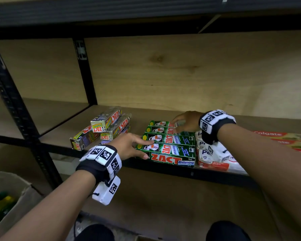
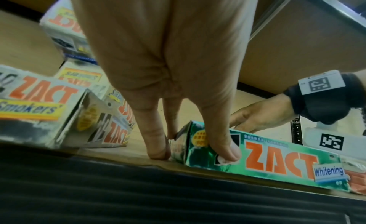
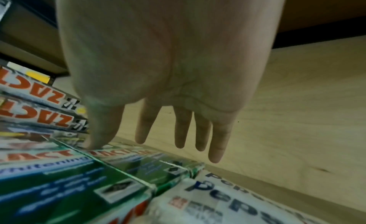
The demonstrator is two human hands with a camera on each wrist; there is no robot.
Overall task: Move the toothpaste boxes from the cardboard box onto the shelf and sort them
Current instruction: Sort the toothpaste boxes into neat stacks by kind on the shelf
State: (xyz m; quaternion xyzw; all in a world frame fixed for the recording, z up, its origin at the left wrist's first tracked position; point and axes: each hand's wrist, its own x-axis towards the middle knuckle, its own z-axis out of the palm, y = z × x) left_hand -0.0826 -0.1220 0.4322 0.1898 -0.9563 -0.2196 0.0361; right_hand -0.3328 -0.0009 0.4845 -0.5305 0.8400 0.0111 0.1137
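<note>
Green boxes [image 1: 165,146] under the left hand [image 1: 129,145] read "ZACT Whitening"; silver boxes [image 1: 101,129] left of it, "ZACT Smokers'"; red boxes [image 1: 281,136] beyond the right hand [image 1: 186,122], "Colgate".

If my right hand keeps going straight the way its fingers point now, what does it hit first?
Probably nothing nearby. The right hand has its thumb on the rear green Zact boxes; its straight fingers point past them over bare shelf board toward the wooden back panel. Depth is uncertain.

Black wristbands [image 1: 214,131] carry white blocks printed with square markers.

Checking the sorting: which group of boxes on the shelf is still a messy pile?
The grey ZACT Smokers boxes, left of the left hand: they lie tilted and crossed, while the green ZACT Whitening boxes sit in parallel rows.
</note>
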